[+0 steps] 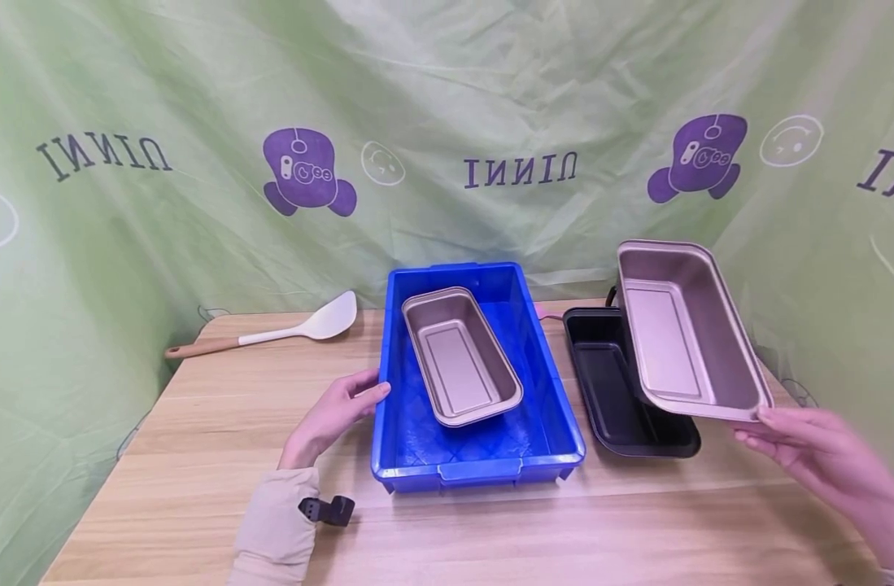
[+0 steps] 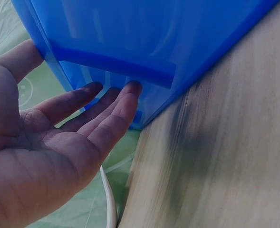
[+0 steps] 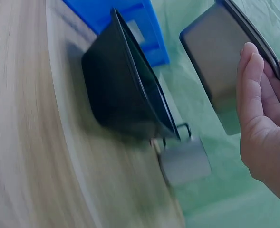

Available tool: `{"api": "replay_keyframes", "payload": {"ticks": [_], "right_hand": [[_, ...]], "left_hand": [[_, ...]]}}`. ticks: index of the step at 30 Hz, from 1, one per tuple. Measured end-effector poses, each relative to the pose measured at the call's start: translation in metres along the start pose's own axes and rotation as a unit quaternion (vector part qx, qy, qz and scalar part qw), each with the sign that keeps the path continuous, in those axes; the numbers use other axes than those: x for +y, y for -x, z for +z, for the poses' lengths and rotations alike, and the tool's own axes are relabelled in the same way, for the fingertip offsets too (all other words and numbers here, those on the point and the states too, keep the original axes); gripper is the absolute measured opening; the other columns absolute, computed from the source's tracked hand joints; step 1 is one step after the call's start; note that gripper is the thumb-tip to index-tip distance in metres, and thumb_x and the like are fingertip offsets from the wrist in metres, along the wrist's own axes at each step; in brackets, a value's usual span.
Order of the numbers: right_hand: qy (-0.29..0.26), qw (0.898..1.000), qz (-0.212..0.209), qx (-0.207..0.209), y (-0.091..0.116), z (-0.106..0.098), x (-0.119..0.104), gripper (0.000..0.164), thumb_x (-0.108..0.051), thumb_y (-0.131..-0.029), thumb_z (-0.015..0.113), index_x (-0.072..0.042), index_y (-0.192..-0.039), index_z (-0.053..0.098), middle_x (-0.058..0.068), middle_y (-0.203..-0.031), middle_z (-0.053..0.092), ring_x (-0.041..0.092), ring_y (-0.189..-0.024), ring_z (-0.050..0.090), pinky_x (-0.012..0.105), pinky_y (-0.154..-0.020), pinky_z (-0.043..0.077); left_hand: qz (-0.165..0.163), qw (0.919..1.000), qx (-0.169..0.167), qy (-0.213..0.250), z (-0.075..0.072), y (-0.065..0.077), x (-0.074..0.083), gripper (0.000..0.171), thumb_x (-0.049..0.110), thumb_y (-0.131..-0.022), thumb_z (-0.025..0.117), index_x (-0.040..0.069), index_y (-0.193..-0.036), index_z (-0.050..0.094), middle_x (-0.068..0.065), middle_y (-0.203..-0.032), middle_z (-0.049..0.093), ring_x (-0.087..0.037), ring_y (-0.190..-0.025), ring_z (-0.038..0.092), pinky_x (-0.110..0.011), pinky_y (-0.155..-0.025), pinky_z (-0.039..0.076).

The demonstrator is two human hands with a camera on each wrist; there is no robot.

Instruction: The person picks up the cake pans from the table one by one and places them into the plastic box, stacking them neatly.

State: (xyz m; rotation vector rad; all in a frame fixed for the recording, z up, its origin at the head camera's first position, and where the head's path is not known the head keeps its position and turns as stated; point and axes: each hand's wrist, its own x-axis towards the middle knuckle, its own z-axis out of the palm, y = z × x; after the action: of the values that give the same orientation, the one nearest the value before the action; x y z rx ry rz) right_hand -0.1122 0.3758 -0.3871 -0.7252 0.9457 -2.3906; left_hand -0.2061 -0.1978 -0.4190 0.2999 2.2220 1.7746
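Observation:
My right hand (image 1: 820,448) pinches the near corner rim of a champagne-coloured loaf pan (image 1: 666,342), thumb on one side and fingers on the other. That pan is held up tilted over a black loaf pan (image 1: 600,391), hiding part of it. On the left, my left hand (image 1: 340,411) holds the side of a blue plastic bin (image 1: 483,470). Its thumb lies on the rim, and its bent fingers (image 2: 113,121) are at the outer wall under a ledge. A second champagne loaf pan (image 1: 461,366) sits inside the bin, slightly askew.
A spatula (image 1: 333,317) with a white head and wooden handle lies at the table's back left. Behind the black pan stands a pale grey mug (image 3: 185,161) with a dark handle, mostly hidden in the head view. A green printed curtain (image 1: 447,122) surrounds the wooden table (image 1: 271,382).

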Motion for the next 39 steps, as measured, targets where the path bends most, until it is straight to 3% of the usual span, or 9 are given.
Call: {"api": "replay_keyframes", "payload": {"ticks": [7, 13, 23, 29, 39], "right_hand": [[0.017, 1.0, 0.009, -0.008, -0.026, 0.007, 0.011, 0.046, 0.014, -0.099, 0.014, 0.014, -0.124, 0.053, 0.03, -0.124, 0.055, 0.034, -0.117, 0.056, 0.038, -0.101, 0.042], [0.073, 0.997, 0.012, -0.001, -0.046, 0.009, 0.018, 0.046, 0.012, -0.1, 0.016, 0.012, -0.122, 0.057, 0.026, -0.12, 0.06, 0.03, -0.111, 0.061, 0.035, -0.098, 0.046], [0.148, 0.989, -0.013, 0.004, -0.082, 0.015, 0.03, 0.048, 0.013, -0.099, 0.018, 0.008, -0.118, 0.062, 0.021, -0.112, 0.067, 0.025, -0.104, 0.066, 0.031, -0.092, 0.051], [0.162, 0.987, -0.022, 0.002, -0.096, 0.019, 0.034, 0.047, 0.015, -0.099, 0.02, 0.009, -0.116, 0.064, 0.022, -0.11, 0.067, 0.025, -0.101, 0.067, 0.031, -0.092, 0.052], [0.212, 0.977, -0.01, 0.033, -0.125, 0.032, 0.043, 0.042, 0.014, -0.098, 0.03, 0.006, -0.108, 0.07, 0.017, -0.101, 0.071, 0.022, -0.094, 0.069, 0.03, -0.088, 0.053]], "left_hand": [[0.002, 1.0, -0.002, 0.0, 0.0, 0.0, -0.002, 0.057, 0.024, -0.097, 0.057, -0.008, -0.14, 0.04, -0.025, -0.138, 0.048, -0.026, -0.113, 0.057, -0.036, -0.094, 0.051], [0.0, 1.0, 0.002, -0.007, -0.002, 0.0, -0.003, 0.058, 0.026, -0.097, 0.058, -0.008, -0.141, 0.039, -0.025, -0.139, 0.047, -0.028, -0.115, 0.056, -0.037, -0.095, 0.05], [-0.005, 0.9999, -0.006, 0.01, -0.001, -0.001, -0.003, 0.059, 0.026, -0.097, 0.058, -0.007, -0.142, 0.038, -0.025, -0.14, 0.046, -0.029, -0.114, 0.057, -0.038, -0.095, 0.05], [-0.004, 0.9998, -0.008, 0.015, 0.001, -0.002, -0.002, 0.059, 0.025, -0.097, 0.058, -0.008, -0.142, 0.038, -0.026, -0.14, 0.045, -0.028, -0.111, 0.059, -0.038, -0.094, 0.051], [-0.001, 0.9998, -0.011, 0.016, -0.001, -0.001, -0.002, 0.058, 0.025, -0.097, 0.058, -0.008, -0.141, 0.039, -0.026, -0.139, 0.047, -0.029, -0.112, 0.059, -0.038, -0.093, 0.052]]}}
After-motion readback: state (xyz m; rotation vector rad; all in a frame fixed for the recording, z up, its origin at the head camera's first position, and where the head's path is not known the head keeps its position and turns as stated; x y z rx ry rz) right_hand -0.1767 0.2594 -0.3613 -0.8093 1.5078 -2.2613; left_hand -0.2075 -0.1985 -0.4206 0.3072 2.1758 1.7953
